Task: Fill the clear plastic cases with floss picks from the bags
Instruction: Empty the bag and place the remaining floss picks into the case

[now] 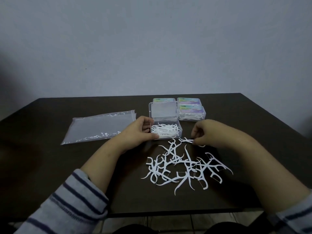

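An open clear plastic case (180,130) sits mid-table, its lid (163,111) tipped up behind it and several white floss picks (164,131) lying inside. My left hand (139,130) grips the case's left end. My right hand (205,132) pinches one floss pick (186,140) on the table just right of the case. A loose pile of white floss picks (184,168) is spread on the table in front of both hands.
Three closed, labelled cases (190,107) filled with picks stand behind and right of the open one. Flat clear plastic bags (99,127) lie at the left. The dark table (50,162) ends at the front edge near my sleeves.
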